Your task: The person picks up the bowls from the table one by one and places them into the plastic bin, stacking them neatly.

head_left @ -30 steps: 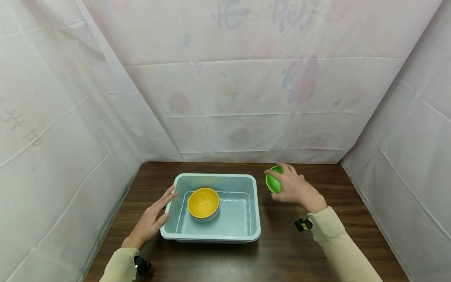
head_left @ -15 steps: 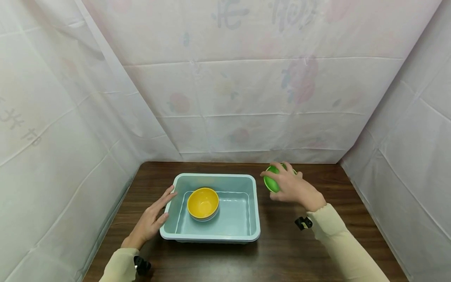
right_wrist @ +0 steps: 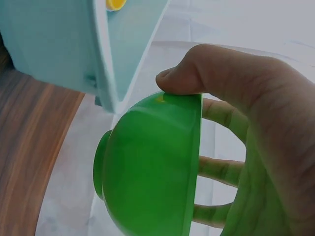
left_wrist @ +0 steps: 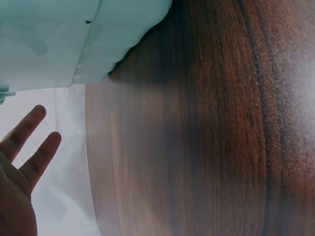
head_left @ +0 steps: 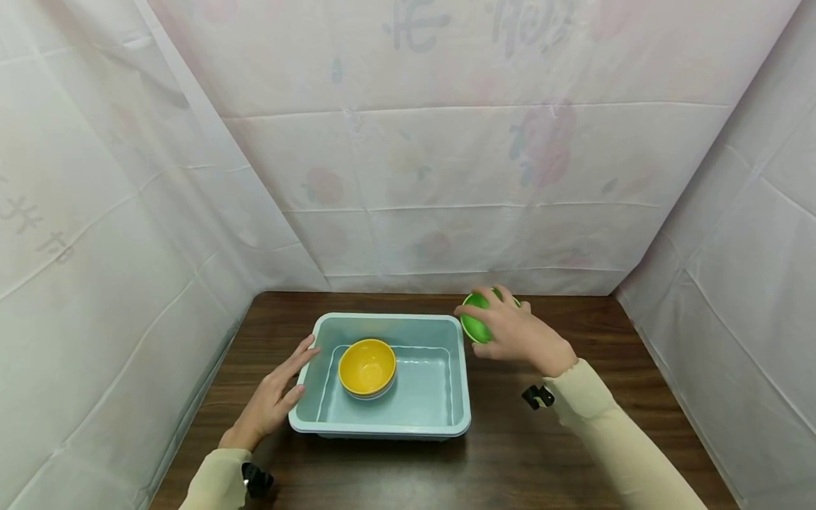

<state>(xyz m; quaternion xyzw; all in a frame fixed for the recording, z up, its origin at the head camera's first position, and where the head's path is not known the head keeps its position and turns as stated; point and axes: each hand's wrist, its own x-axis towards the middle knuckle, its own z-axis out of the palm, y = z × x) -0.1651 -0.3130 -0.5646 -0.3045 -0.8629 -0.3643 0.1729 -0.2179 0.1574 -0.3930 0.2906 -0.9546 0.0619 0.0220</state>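
Note:
A green bowl (head_left: 474,322) is in my right hand (head_left: 519,333), beside the far right corner of a pale blue plastic basin (head_left: 421,397). In the right wrist view the thumb presses the outside of the green bowl (right_wrist: 147,162) near its rim, and the fingers reach across its mouth to the other side. My left hand (head_left: 270,404) rests at the basin's left rim with its fingers extended. Inside the basin, left of its middle, sits a yellow bowl (head_left: 367,367), nested on a pale bowl whose lower edge just shows. The left wrist view shows two spread fingers (left_wrist: 42,157) below the basin wall (left_wrist: 44,44).
A dark brown wooden table (head_left: 510,453) carries everything. White printed sheets (head_left: 440,177) hang behind it and along both sides. The basin seems to be stacked on another one, as a second rim shows at its front edge.
My right hand has carried the green bowl left and slightly away from me, up to the basin's right rim. The left hand, basin and yellow bowl stay almost where they were.

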